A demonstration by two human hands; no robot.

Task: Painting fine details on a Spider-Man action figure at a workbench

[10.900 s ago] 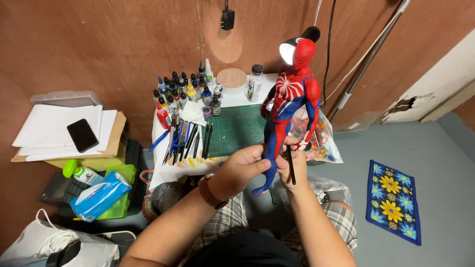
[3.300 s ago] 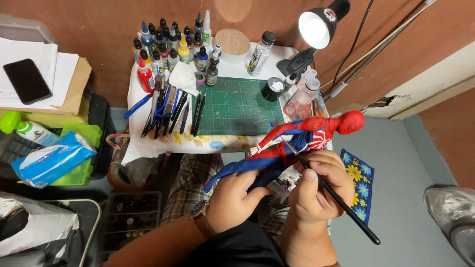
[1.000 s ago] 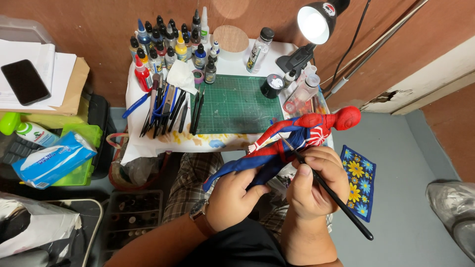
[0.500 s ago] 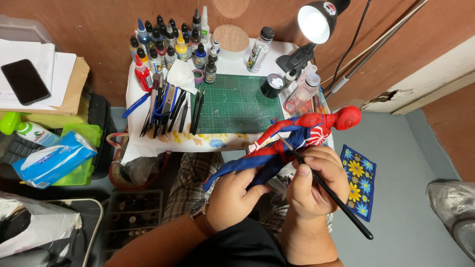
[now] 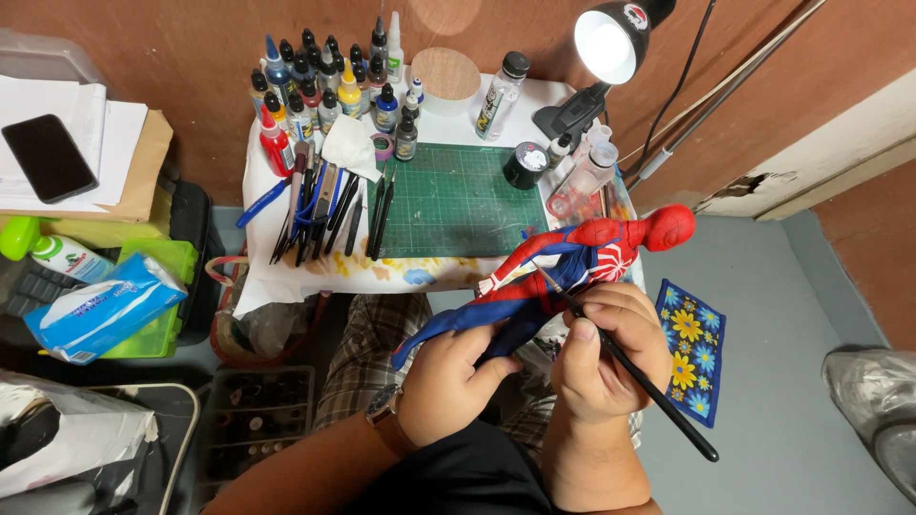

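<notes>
My left hand (image 5: 448,381) grips the legs of a red and blue superhero figure (image 5: 563,267), which lies tilted over my lap with its red head up to the right. My right hand (image 5: 606,358) holds a thin black paintbrush (image 5: 639,377). The brush tip touches the figure's waist, and its handle points down to the right. A watch sits on my left wrist.
A small white table carries a green cutting mat (image 5: 453,200), several paint bottles (image 5: 324,91), a row of brushes and tools (image 5: 329,210), a round wooden disc (image 5: 446,76) and a lit desk lamp (image 5: 611,43). A phone (image 5: 46,157) lies on papers at left; a flowered mat (image 5: 692,348) is on the floor.
Over the last second nothing has visibly moved. Much earlier the figure stood upright in front of me; it is held tilted over my lap now.
</notes>
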